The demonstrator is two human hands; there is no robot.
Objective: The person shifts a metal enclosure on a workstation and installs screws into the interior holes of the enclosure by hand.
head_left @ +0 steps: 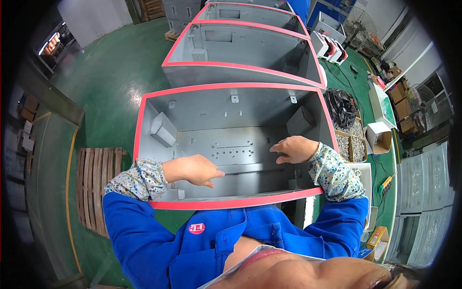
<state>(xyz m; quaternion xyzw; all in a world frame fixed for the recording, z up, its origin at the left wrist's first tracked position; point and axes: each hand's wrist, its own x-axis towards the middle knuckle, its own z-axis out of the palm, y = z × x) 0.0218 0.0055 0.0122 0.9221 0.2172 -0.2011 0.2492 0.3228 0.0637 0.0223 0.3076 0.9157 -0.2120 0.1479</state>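
Note:
A large grey metal cabinet box (207, 108), its rim edged in pink-red, lies open side up before me. Over its near left part my left hand (195, 169) reaches in, index finger pointing right and thumb apart; I see nothing in it. My right hand (296, 149) hovers over the right part, fingers loosely bent and apart, with no visible object between them. Between the hands, small hardware pieces (233, 153) lie scattered around a row of holes in the box floor. Angled grey blocks sit at the left inner wall (164, 130) and right inner wall (301, 121).
More pink-rimmed cabinets (250, 43) stand in a line beyond this one. To the right, a bench holds a black plastic bag (340, 107) and compartment trays of small hardware (357, 130). A wooden pallet (98, 188) lies on the green floor at left.

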